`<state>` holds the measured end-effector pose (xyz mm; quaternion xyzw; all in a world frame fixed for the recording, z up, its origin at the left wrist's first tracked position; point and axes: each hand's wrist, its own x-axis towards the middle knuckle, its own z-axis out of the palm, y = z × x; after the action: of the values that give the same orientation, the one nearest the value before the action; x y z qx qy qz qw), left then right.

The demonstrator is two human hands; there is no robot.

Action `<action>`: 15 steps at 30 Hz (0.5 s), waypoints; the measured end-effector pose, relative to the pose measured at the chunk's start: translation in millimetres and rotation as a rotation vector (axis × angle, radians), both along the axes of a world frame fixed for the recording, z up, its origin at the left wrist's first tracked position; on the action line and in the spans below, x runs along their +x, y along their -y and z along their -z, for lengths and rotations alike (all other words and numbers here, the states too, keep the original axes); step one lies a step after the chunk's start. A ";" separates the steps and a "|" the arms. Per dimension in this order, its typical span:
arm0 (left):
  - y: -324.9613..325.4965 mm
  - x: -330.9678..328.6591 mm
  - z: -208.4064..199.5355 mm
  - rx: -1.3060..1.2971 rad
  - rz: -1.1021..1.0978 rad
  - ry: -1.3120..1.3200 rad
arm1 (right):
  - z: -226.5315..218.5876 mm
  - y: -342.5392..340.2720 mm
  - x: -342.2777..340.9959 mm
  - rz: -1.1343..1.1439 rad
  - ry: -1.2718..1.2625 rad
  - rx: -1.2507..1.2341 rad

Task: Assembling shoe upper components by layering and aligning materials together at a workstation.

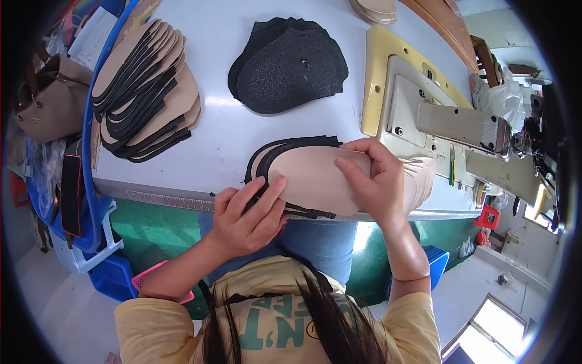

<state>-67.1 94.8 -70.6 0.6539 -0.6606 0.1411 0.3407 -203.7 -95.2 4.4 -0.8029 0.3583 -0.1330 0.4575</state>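
Beige insole-shaped pieces (315, 176) with black strips round their rounded left end lie fanned at the table's front edge. My right hand (382, 182) grips the right part of the top insole, thumb on its face and fingers over its far edge. At the rounded left end, my left hand (251, 221) has its fingertips on the insole and its black strip; its thumb is hidden. More beige pieces (421, 179) fan out under and beyond my right hand. Farther back lies a stack of black shaped pieces (288, 70).
A heap of black-edged beige insoles (148, 91) lies at the left. On the right stands a sewing machine (461, 124) with a yellow base plate (373, 79). Along the table's front edge runs a ruler strip (170, 200). A brown handbag (54, 97) sits beyond the left edge.
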 end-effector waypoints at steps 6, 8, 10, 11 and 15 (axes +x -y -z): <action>0.1 -3.6 2.3 -0.023 -0.011 -0.072 | 1.6 -13.5 -11.6 -0.205 -0.054 -0.832; 0.7 -5.7 -5.5 0.105 -0.067 0.112 | 2.1 -32.9 -19.1 -0.351 0.028 -0.812; -0.5 -5.3 -7.0 0.126 -0.071 0.119 | 8.4 -51.4 -17.9 -0.578 -0.188 -0.679; -1.2 -4.7 -7.3 0.150 -0.086 0.122 | 8.3 -53.5 -24.5 -0.564 -0.192 -0.682; -1.8 -2.3 -15.2 0.184 -0.070 0.065 | -7.5 -40.7 -52.6 -0.564 -0.301 -0.625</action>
<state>-69.4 96.6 -55.4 0.7002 -0.6582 0.1128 0.2524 -256.3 -54.5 11.9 -0.9793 0.1306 0.0130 0.1539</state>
